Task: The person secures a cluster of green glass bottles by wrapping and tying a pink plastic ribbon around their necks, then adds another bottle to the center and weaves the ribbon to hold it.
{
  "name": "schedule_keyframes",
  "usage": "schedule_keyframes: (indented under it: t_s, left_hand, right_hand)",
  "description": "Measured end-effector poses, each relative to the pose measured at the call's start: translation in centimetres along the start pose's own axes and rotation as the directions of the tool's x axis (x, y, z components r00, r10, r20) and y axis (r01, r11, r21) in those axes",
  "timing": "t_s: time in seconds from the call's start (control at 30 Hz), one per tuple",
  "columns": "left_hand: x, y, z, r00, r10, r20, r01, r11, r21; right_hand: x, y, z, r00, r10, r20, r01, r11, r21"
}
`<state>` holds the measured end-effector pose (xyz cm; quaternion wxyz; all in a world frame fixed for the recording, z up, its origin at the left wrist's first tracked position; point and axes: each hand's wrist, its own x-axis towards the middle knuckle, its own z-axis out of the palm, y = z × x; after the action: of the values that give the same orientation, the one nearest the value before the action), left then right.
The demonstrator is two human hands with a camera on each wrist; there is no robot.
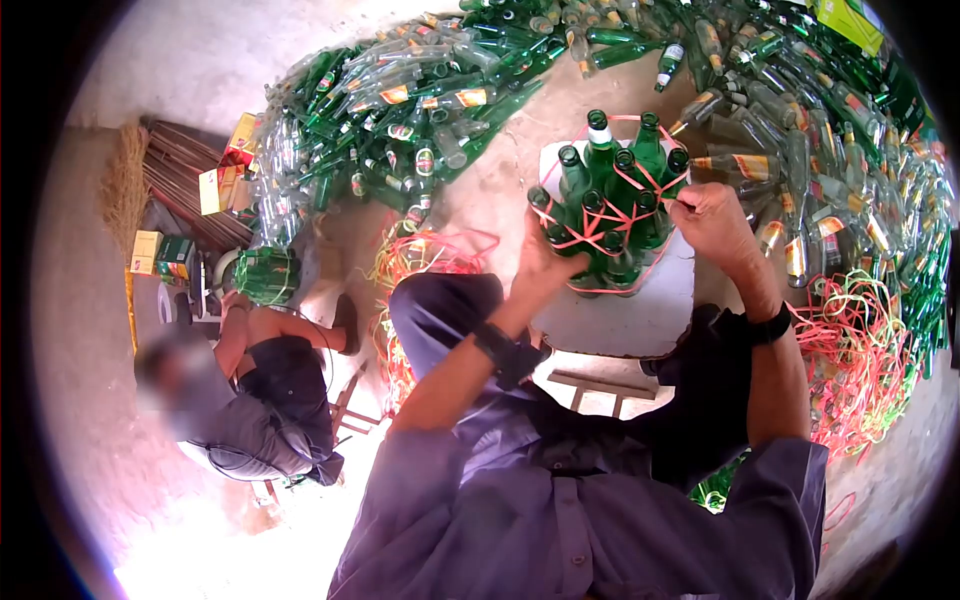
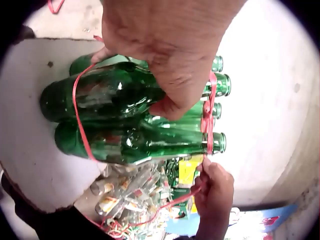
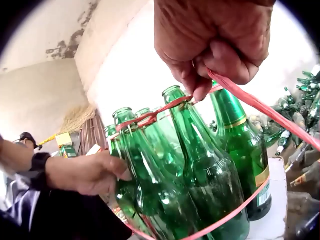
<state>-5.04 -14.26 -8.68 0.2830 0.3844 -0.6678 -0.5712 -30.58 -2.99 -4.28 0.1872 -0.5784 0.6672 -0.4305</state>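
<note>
In the head view, the left hand [image 1: 540, 268] presses against the near side of a cluster of upright green glass bottles [image 1: 610, 190] bound with thin red plastic string [image 1: 640, 172] on a white tabletop [image 1: 620, 320], while the right hand [image 1: 712, 218] pinches the string just right of the necks. In the left wrist view, the left hand [image 2: 170, 50] curls over the bottle bodies [image 2: 125, 120], thumb against the glass. In the right wrist view, the right hand [image 3: 215, 40] grips the taut string [image 3: 260, 105] above the bottles [image 3: 200, 175].
</note>
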Motion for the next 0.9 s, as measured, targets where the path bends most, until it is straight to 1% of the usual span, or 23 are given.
schedule_keyframes:
  t_s: [0.07, 0.1, 0.17, 0.2, 0.27, 0.3, 0.33, 0.4, 0.43, 0.5, 0.53, 0.57, 0.6, 0.63, 0.67, 0.7, 0.73, 0.77, 0.8, 0.83, 0.87, 0.9]
  left_hand:
    - [2.0, 0.2, -1.8, 0.992, 0.043, 0.118, -0.041, 0.999, -0.014]
    - [3.3, -0.5, -2.8, 0.993, 0.042, 0.113, -0.04, 0.999, -0.016]
    - [6.1, -3.5, -4.9, 0.982, 0.007, 0.186, -0.026, 0.994, 0.102]
    - [7.6, -5.0, -5.4, 0.983, 0.009, 0.185, -0.028, 0.995, 0.099]
    - [10.0, -7.0, -6.2, 0.988, 0.054, 0.144, -0.046, 0.997, -0.062]
    - [7.9, -2.2, -5.3, 0.974, 0.161, 0.159, -0.217, 0.867, 0.449]
    - [7.7, -2.3, -5.4, 0.973, 0.165, 0.16, -0.22, 0.865, 0.45]
    - [7.4, -2.9, -5.5, 0.99, 0.096, 0.101, -0.13, 0.896, 0.425]
    - [7.1, -3.1, -5.6, 0.99, 0.096, 0.101, -0.13, 0.896, 0.425]
    - [6.0, -3.4, -5.6, 0.995, 0.097, -0.017, -0.09, 0.97, 0.225]
    - [5.0, -1.9, -5.1, 0.995, 0.097, -0.015, -0.091, 0.97, 0.225]
    - [3.6, 1.0, -4.3, 0.983, 0.157, -0.098, -0.128, 0.959, 0.253]
    - [2.6, 3.1, -3.8, 0.96, 0.218, -0.177, -0.162, 0.945, 0.286]
    - [2.0, 4.0, -3.7, 0.924, 0.346, -0.163, -0.273, 0.895, 0.353]
    - [1.5, 5.0, -3.4, 0.924, 0.347, -0.163, -0.272, 0.894, 0.357]
    - [1.0, 7.0, -2.5, 0.846, 0.529, -0.065, -0.423, 0.74, 0.523]
    - [0.7, 8.4, -1.6, 0.738, 0.672, 0.066, -0.543, 0.532, 0.65]
    - [0.6, 9.3, -0.6, 0.738, 0.672, 0.066, -0.542, 0.532, 0.65]
    - [0.7, 9.9, 0.6, 0.723, 0.654, 0.223, -0.607, 0.447, 0.657]
    - [1.0, 10.1, 1.7, 0.692, 0.617, 0.375, -0.672, 0.361, 0.647]
    - [1.5, 9.8, 2.7, 0.69, 0.62, 0.374, -0.673, 0.358, 0.647]
    - [2.3, 9.1, 3.6, 0.666, 0.573, 0.477, -0.691, 0.235, 0.683]
  right_hand:
    - [-0.4, -0.5, 1.0, 0.999, -0.036, -0.016, 0.036, 0.999, -0.005]
    - [-0.5, -1.2, 1.2, 0.998, -0.054, -0.015, 0.054, 0.998, -0.012]
    - [-0.7, -1.9, 2.0, 0.999, -0.037, -0.013, 0.036, 0.999, -0.028]
    - [-0.7, -2.1, 2.3, 1.0, -0.016, -0.017, 0.015, 0.999, -0.045]
    - [-0.7, -2.2, 2.5, 0.999, -0.028, -0.04, 0.026, 0.998, -0.055]
    - [-0.7, -2.3, 2.6, 0.999, -0.017, -0.032, 0.015, 0.997, -0.074]
    - [-0.8, -2.4, 2.6, 1.0, -0.005, -0.024, 0.002, 0.996, -0.091]
    - [-0.8, -2.7, 2.4, 1.0, -0.001, -0.019, -0.001, 0.995, -0.098]
    - [-0.8, -2.5, 2.4, 1.0, -0.024, -0.016, 0.022, 0.994, -0.104]
    - [-0.8, -2.3, 2.5, 0.999, -0.044, -0.013, 0.042, 0.993, -0.11]
    - [-0.8, -2.2, 2.6, 0.999, -0.042, 0.002, 0.042, 0.993, -0.108]
    - [-0.8, -2.1, 2.7, 0.999, -0.041, 0.017, 0.043, 0.993, -0.106]
    - [-0.9, -1.9, 2.9, 0.999, -0.042, 0.015, 0.044, 0.993, -0.106]
    - [-0.9, -1.8, 3.0, 0.999, -0.035, 0.016, 0.036, 0.992, -0.124]
    - [-1.0, -1.8, 3.1, 0.999, -0.027, 0.018, 0.029, 0.99, -0.141]
    - [-0.9, -1.7, 3.2, 0.999, -0.027, 0.016, 0.029, 0.99, -0.139]
    - [-0.9, -1.7, 3.2, 0.998, -0.057, 0.005, 0.057, 0.989, -0.137]
    - [-0.9, -1.8, 3.2, 0.996, -0.086, -0.005, 0.085, 0.987, -0.137]
    - [-1.0, -1.9, 3.2, 0.996, -0.088, -0.005, 0.087, 0.987, -0.138]
    - [-1.0, -2.2, 3.2, 0.997, -0.072, -0.002, 0.071, 0.988, -0.139]
    - [-1.0, -2.4, 3.1, 0.998, -0.056, 0.0, 0.055, 0.989, -0.14]
    - [-1.0, -2.4, 3.1, 0.998, -0.058, -0.003, 0.057, 0.988, -0.144]
